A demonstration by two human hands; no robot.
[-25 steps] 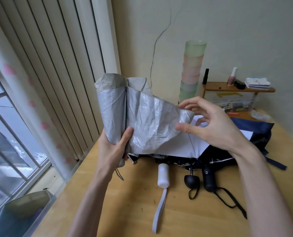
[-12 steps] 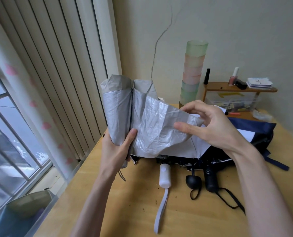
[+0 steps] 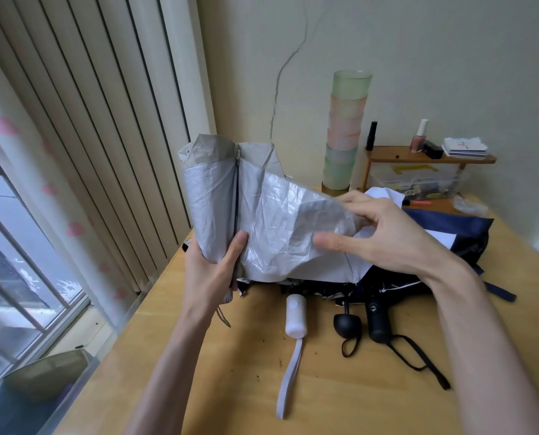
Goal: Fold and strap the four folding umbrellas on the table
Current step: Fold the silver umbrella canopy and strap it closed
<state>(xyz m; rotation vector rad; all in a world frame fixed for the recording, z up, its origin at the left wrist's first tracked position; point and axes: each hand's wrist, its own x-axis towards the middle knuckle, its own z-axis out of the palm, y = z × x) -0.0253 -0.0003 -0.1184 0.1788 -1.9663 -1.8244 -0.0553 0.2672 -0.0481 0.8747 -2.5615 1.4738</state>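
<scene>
A silver-grey folding umbrella point(image 3: 261, 215) stands upright above the table's left side. My left hand point(image 3: 213, 271) grips its lower end, thumb pressed on the folded fabric. My right hand point(image 3: 384, 237) pinches a loose flap of the same canopy and holds it stretched out to the right. Behind lie three more umbrellas in a heap: one with a white handle point(image 3: 295, 315) and grey strap, one with a round black knob handle point(image 3: 347, 323), one with a black cylindrical handle point(image 3: 378, 318). Their dark navy and white canopies point(image 3: 450, 227) are loosely spread.
The wooden table point(image 3: 230, 387) runs along a window and vertical blinds on the left. At the back stand a tall stack of pastel cups point(image 3: 345, 133) and a small wooden shelf point(image 3: 428, 158) with bottles and cards. Black straps point(image 3: 419, 356) trail across the table's right.
My right hand has drawn the silver flap a little further to the right and down, with the fingers closed more over the fabric. My left hand keeps its grip in the same place.
</scene>
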